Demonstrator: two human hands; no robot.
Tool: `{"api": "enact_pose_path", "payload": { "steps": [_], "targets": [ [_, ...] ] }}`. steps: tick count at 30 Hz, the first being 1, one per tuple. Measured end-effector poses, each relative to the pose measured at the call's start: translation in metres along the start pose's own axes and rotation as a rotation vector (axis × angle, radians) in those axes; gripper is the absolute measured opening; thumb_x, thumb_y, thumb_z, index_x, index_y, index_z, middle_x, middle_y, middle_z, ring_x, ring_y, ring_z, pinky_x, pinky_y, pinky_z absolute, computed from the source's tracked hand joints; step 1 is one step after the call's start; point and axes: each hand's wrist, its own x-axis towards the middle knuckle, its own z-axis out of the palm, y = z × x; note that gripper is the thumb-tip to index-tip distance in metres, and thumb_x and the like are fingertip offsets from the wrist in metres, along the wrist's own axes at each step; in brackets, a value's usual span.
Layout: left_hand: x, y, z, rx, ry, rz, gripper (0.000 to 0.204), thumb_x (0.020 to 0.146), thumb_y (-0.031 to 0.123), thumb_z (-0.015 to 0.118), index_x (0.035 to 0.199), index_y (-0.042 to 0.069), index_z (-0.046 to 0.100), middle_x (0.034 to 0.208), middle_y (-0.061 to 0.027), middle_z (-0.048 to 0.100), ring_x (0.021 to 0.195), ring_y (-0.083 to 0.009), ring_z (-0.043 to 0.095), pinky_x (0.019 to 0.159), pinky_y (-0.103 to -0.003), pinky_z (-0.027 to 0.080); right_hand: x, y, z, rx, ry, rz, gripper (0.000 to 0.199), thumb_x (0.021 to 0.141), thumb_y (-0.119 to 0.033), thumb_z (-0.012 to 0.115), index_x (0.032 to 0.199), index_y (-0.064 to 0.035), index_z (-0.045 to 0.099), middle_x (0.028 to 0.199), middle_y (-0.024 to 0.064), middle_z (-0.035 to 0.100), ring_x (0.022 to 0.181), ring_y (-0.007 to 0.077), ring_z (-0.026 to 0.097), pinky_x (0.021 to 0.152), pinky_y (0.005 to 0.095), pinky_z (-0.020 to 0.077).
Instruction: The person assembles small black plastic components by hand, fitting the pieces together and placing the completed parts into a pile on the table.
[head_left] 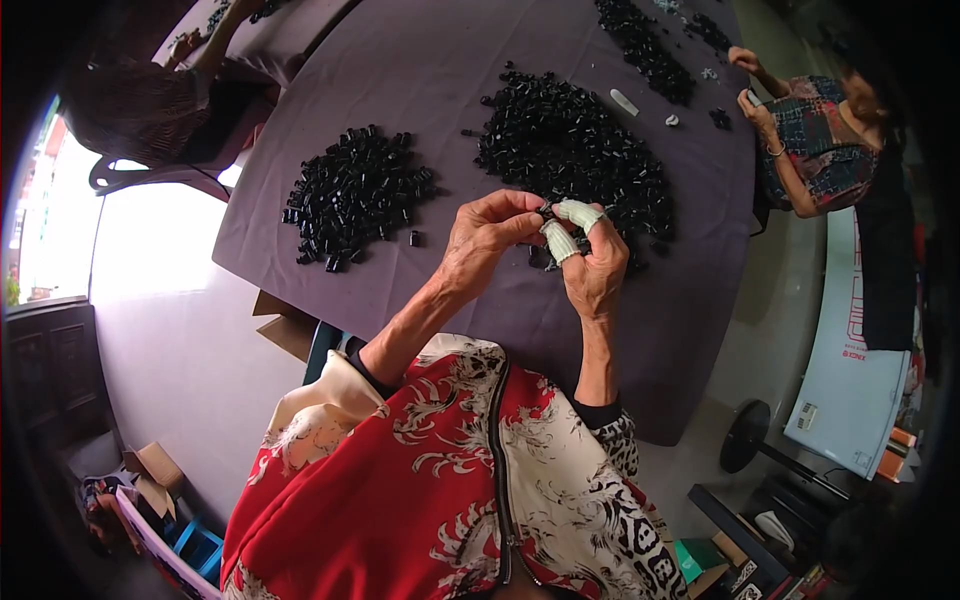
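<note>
Above the purple-grey tablecloth, my left hand [485, 238] and my right hand [597, 262] meet fingertip to fingertip. Pinched between them is a small black plastic part [546, 211], mostly hidden by the fingers. Pale ribbed finger covers [562, 242] wrap the thumb and index finger of my right hand. Just beyond my hands spreads a large heap of small black plastic parts [570, 135]. To the left lies a smaller pile of similar glossy black parts [355, 195], with one loose black piece [415, 239] by its near right edge.
A long row of black parts [645, 50] lies at the table's far right, near a white strip-shaped object [624, 102]. One person [820, 140] works at the right side, another person [135, 110] at the far left. A cardboard box [285, 325] stands below the table's left edge.
</note>
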Motion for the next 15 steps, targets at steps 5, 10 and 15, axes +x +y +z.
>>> {"api": "enact_pose_path", "payload": {
  "steps": [5,10,15],
  "targets": [
    [-0.001,-0.003,0.001,0.003,-0.010,0.028,0.014,0.084,0.005,0.058,0.097,0.001,0.059,0.092,-0.0061,0.062,0.082,-0.0128,0.059,0.076,-0.027,0.049,-0.001,-0.001,0.004,-0.183,0.051,-0.169,0.020,0.073,0.002,0.059,0.092,0.0002,0.056,0.088,0.0114,0.057,0.078,0.0284,0.059,0.068,0.0331,0.0481],
    [-0.001,0.000,0.005,0.040,-0.016,0.025,0.014,0.083,0.006,0.059,0.097,0.001,0.060,0.089,-0.0051,0.063,0.078,-0.0110,0.059,0.075,-0.026,0.049,-0.002,0.001,0.000,-0.094,0.067,-0.042,0.020,0.075,0.003,0.056,0.094,0.0006,0.057,0.089,0.0102,0.060,0.080,0.0236,0.059,0.070,0.0310,0.0477],
    [-0.001,0.002,0.007,0.120,-0.008,0.044,0.013,0.083,0.006,0.060,0.095,0.001,0.061,0.084,-0.0038,0.063,0.075,-0.0094,0.058,0.072,-0.024,0.048,0.006,0.000,-0.013,0.094,0.003,0.039,0.024,0.076,0.009,0.050,0.095,-0.0002,0.060,0.094,0.0071,0.062,0.084,0.0152,0.059,0.073,0.0248,0.0467]
  ]
}}
